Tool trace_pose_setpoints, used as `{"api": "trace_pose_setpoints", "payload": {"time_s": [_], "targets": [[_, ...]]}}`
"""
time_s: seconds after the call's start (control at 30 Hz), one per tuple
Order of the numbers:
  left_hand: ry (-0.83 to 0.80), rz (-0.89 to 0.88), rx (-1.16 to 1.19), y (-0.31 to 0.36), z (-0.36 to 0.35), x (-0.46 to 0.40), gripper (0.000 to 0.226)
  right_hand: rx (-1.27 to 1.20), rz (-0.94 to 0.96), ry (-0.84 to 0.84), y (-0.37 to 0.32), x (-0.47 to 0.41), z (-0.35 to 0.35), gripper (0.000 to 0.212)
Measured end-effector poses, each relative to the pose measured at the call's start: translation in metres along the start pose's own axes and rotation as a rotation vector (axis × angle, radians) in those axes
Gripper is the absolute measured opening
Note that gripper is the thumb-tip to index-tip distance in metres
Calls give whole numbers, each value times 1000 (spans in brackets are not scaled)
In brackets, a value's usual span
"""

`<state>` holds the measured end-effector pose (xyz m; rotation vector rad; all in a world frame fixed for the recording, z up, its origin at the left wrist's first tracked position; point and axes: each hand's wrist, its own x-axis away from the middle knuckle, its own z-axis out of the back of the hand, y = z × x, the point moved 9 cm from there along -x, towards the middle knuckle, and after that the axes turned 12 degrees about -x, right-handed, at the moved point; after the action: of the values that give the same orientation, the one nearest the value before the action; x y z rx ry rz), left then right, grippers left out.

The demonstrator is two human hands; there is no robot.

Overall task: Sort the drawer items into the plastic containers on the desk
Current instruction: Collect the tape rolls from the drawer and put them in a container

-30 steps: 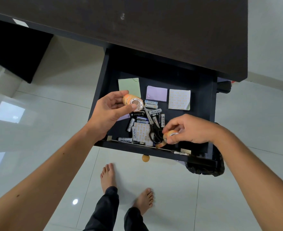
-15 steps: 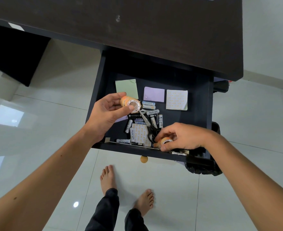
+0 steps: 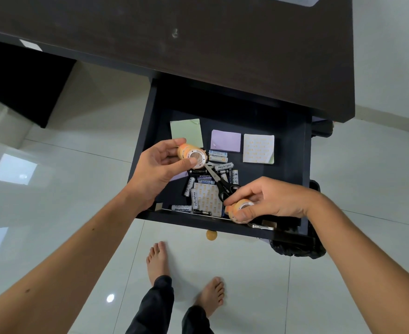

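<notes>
Tape rolls pinched, one in left hand (image 3: 160, 165), one in right hand (image 3: 268, 201) at drawer (image 3: 304, 165) near edge; loose fingertip hold risks dropping either.

right hand (image 3: 268, 201) lifted slightly, its tape roll (image 3: 241, 210) raised off drawer front

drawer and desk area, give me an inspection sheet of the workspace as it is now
surface: dark wooden desk above, its black open drawer pulled out
job's things: two orange tape rolls, one in each hand; loose batteries; black-handled scissors; green, purple and patterned note pads
clutter: clear plastic container edge at desk top; black bin bag under drawer
hands: left hand grips one roll over the drawer; right hand pinches the other at the drawer front
cables: nothing seen
surroundings: glossy white tiled floor, bare feet
</notes>
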<state>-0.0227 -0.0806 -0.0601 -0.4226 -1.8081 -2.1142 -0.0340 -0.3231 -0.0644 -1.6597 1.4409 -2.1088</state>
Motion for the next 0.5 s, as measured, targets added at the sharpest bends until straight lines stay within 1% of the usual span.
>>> {"api": "trace_pose_setpoints", "payload": {"time_s": [0.13, 0.33, 0.43, 0.5], "targets": [[-13, -11, 9, 2, -1, 1, 63, -12, -16, -25, 1, -2, -7, 48], [-19, -38, 30, 8, 1, 5, 68, -50, 56, 52, -15, 0, -5, 49], [-15, -46, 41, 14, 9, 8, 68, -99, 86, 91, -33, 5, 0, 48], [-9, -50, 61, 21, 17, 8, 67, -86, 115, 110, -51, 8, 2, 47]]}}
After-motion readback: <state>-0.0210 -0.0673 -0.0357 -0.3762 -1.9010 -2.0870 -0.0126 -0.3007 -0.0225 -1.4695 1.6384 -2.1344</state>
